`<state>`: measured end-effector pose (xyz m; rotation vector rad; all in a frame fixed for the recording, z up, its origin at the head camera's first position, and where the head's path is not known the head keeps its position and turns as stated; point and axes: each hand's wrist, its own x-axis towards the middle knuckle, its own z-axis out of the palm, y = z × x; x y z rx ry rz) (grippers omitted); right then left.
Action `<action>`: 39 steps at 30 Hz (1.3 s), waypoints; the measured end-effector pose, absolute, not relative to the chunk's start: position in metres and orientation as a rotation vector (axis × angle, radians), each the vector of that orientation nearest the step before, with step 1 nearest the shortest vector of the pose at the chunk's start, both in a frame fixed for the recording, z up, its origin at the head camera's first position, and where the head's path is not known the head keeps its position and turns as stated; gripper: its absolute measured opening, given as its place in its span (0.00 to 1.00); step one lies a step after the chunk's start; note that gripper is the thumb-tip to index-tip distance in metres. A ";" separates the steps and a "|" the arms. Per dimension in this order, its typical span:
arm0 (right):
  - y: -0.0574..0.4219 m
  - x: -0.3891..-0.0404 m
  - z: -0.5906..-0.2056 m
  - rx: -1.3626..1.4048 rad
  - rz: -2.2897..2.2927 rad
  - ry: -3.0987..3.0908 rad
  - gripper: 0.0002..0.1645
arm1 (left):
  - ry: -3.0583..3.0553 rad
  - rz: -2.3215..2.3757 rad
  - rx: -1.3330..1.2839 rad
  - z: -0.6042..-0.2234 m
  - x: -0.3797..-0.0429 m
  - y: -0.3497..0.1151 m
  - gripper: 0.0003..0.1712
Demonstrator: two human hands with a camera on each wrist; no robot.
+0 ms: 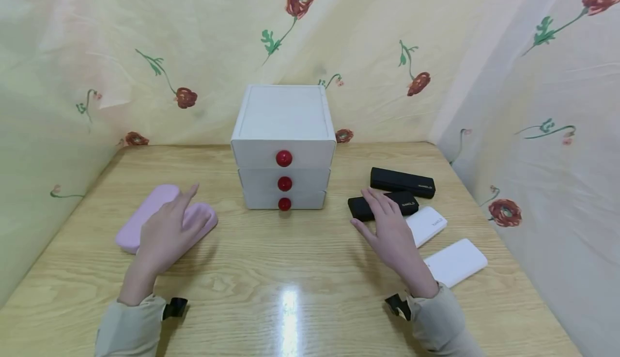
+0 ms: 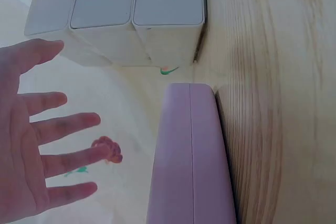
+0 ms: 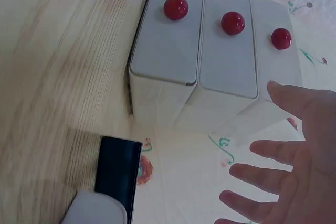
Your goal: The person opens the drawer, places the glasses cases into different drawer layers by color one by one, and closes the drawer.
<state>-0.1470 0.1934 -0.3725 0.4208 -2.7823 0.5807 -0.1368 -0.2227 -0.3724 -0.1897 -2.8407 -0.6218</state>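
Note:
My left hand hovers above two rounded pink pieces, one a long pink case, the other a pink piece partly behind the hand. In the left wrist view the pink case has a seam along its length, and the fingers are spread with nothing held. My right hand is over a black case and beside a white case, partly covering both. Its fingers are extended and apart in the right wrist view, holding nothing. Whether either hand touches a case is unclear.
A white three-drawer box with red knobs stands at the back middle of the wooden table. Another black case and a second white case lie at right. Flower-patterned cloth hangs behind and along the sides.

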 end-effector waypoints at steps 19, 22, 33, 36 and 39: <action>0.181 -0.145 -0.366 0.459 0.882 -2.777 0.33 | -2.730 -0.969 -0.361 -0.355 -0.153 -0.210 0.36; 0.181 -0.146 -0.362 0.461 0.930 -2.788 0.33 | -2.690 -1.000 -0.394 -0.350 -0.158 -0.206 0.35; 0.176 -0.150 -0.354 0.464 1.040 -2.804 0.33 | -2.516 -1.202 -0.479 -0.334 -0.178 -0.189 0.31; 0.174 -0.150 -0.353 0.464 1.039 -2.812 0.33 | -2.468 -1.217 -0.471 -0.330 -0.181 -0.185 0.31; 0.174 -0.149 -0.352 0.459 1.028 -2.822 0.33 | -2.391 -1.231 -0.472 -0.325 -0.184 -0.181 0.29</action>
